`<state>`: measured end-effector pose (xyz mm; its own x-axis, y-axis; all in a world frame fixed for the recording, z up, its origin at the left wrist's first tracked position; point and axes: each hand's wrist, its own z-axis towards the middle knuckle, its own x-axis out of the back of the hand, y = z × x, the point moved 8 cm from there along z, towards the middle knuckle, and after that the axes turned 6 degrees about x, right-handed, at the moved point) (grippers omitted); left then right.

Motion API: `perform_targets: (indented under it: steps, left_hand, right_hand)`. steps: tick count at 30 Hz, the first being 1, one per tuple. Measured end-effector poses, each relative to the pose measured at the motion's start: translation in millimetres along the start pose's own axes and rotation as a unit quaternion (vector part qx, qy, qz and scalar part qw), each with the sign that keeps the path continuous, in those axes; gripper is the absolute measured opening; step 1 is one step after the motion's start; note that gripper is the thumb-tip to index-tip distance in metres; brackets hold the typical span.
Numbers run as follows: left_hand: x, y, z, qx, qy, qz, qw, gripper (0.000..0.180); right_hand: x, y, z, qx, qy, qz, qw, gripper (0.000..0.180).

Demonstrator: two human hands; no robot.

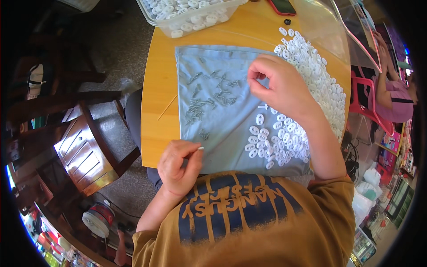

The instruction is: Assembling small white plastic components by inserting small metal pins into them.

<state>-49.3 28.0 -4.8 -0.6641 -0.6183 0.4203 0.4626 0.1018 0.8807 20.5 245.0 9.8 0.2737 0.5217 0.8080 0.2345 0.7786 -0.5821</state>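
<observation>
A grey-blue cloth (227,147) lies over the tabletop in front of me. My left hand (179,167) is at its lower left, thumb and forefinger pinched on a small white plastic piece (201,148), mostly hidden. My right hand (278,84) hovers over the cloth's upper right with fingers curled together; anything in them is hidden. Many small metal springs (200,104) lie scattered across the cloth's left half. Below my right wrist is a loose group of white oval two-hole plastic pieces (278,142), like cord-lock bodies. A small white T-shaped piece (263,107) lies beside them.
A large heap of white ovals (329,89) covers the table's right side. A clear plastic tub (191,26) of white pieces stands at the far edge, near a red-edged phone (282,6). A thin wooden stick (167,107) lies left. Another person (391,95) sits at right.
</observation>
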Motion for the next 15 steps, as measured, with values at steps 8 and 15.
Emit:
perform_targets:
  steps: [8, 15]
  left_hand:
    - [-14.2, 23.2, 50.7, 0.062, -0.023, -0.082, 0.994, 0.023]
    - [-46.3, 24.3, 72.0, 0.031, -0.076, -0.113, 0.990, 0.022]
  right_hand:
    - [-16.4, -15.2, -27.0, -0.129, -0.056, 0.428, 0.893, 0.011]
    - [-25.5, -19.7, -35.3, -0.158, -0.059, 0.548, 0.820, 0.012]
